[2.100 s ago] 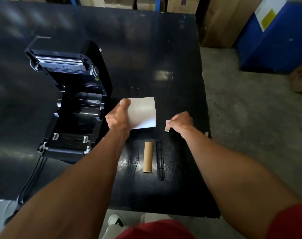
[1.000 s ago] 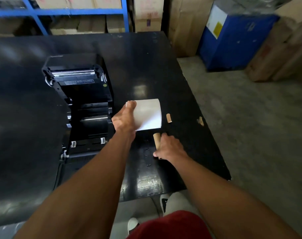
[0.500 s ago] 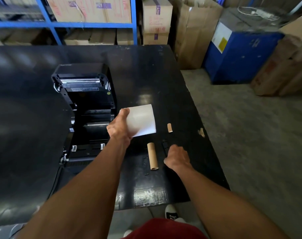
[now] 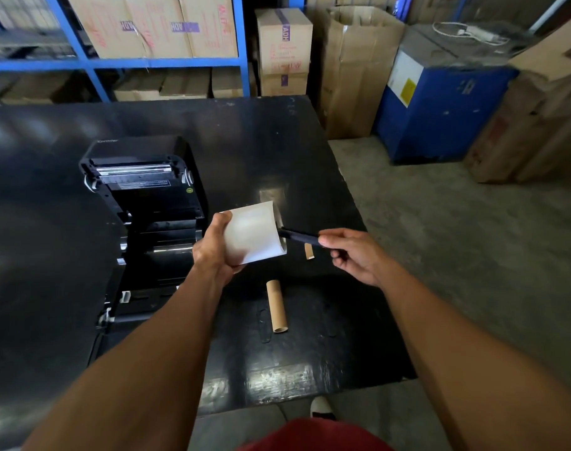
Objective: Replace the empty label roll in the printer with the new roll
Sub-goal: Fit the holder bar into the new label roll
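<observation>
My left hand (image 4: 214,250) grips the new white label roll (image 4: 255,234) above the black table (image 4: 277,151), just right of the open black printer (image 4: 147,222). My right hand (image 4: 352,255) pinches a black spindle rod (image 4: 299,236), whose far tip is at the roll's right end opening. The empty brown cardboard core (image 4: 276,305) lies on the table below the roll. The printer's lid is raised and its roll bay is empty.
A small brown scrap (image 4: 309,251) lies on the table near my right hand. The table's right edge drops to a concrete floor. Cardboard boxes (image 4: 284,47), blue shelving (image 4: 115,63) and a blue crate (image 4: 440,109) stand behind.
My right hand left the scrap on the table, picked up the black spindle rod from beside the empty core and raised it to the roll's right end. The left hand kept the roll.
</observation>
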`<act>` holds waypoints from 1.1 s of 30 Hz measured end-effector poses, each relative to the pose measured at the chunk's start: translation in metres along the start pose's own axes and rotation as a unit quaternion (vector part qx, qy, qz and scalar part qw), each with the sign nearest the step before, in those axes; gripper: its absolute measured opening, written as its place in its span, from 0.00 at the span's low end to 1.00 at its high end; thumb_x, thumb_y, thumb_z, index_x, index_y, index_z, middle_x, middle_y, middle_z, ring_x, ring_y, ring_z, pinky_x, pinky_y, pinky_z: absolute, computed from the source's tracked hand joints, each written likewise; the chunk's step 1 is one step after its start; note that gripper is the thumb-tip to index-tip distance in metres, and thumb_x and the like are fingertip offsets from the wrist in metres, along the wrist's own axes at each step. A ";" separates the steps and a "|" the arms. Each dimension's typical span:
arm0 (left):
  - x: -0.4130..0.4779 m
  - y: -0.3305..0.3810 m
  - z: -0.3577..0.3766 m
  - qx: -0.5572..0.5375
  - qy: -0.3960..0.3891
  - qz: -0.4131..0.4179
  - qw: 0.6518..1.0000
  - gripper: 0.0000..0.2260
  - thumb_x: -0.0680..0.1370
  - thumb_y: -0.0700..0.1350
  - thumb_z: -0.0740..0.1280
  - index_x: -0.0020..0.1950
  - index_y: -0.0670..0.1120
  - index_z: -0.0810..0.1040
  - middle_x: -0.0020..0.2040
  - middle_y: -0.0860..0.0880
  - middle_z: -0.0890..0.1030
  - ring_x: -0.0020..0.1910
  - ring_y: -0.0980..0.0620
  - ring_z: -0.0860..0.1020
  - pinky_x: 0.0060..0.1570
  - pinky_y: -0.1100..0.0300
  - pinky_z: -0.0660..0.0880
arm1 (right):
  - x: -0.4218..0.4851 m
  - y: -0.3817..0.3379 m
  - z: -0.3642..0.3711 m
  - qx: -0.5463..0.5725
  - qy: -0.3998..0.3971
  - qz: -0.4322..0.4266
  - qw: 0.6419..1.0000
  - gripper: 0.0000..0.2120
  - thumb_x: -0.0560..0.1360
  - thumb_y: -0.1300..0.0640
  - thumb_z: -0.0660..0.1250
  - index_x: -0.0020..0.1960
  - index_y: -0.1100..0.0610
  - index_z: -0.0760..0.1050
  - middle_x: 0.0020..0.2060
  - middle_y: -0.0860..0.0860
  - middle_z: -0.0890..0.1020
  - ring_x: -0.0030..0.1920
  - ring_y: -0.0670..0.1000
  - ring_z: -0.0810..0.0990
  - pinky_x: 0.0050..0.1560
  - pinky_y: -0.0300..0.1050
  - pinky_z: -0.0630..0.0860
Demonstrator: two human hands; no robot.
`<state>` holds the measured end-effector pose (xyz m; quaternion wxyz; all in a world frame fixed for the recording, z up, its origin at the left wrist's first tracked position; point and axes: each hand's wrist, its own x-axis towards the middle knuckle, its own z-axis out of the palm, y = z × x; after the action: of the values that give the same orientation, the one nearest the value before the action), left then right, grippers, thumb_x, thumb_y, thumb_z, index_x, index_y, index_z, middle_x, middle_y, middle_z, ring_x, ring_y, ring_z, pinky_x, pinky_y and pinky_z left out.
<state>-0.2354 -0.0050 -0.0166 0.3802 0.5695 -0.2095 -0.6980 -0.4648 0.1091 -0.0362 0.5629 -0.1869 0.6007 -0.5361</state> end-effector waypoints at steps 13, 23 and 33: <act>-0.017 -0.009 0.013 0.027 0.014 0.031 0.999 0.18 0.65 0.55 0.77 0.46 0.48 0.76 0.45 0.47 0.82 0.40 0.47 0.82 0.27 0.53 0.80 | -0.010 -0.018 0.040 0.053 0.073 -0.056 0.994 0.11 0.73 0.70 0.65 0.48 0.55 0.77 0.49 0.56 0.80 0.47 0.52 0.79 0.43 0.47 0.76; -0.027 -0.015 0.012 0.054 0.032 0.072 0.995 0.19 0.68 0.60 0.76 0.39 0.47 0.76 0.35 0.49 0.81 0.30 0.51 0.81 0.29 0.54 0.81 | -0.023 0.006 0.079 0.028 0.102 -0.088 0.991 0.39 0.63 0.54 0.83 0.64 0.44 0.61 0.53 0.47 0.73 0.50 0.46 0.75 0.40 0.42 0.75; -0.031 -0.023 0.011 0.161 0.088 0.154 0.971 0.23 0.73 0.67 0.65 0.34 0.48 0.78 0.34 0.51 0.79 0.36 0.51 0.79 0.37 0.57 0.75 | -0.033 0.016 0.083 0.047 0.132 -0.069 0.988 0.45 0.62 0.55 0.84 0.69 0.42 0.59 0.65 0.53 0.72 0.61 0.57 0.76 0.58 0.58 0.78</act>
<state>-0.2506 0.0318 -0.0112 0.4038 0.6429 -0.3699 -0.5355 -0.3759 0.1065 -0.0167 0.4482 -0.1285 0.6298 -0.6213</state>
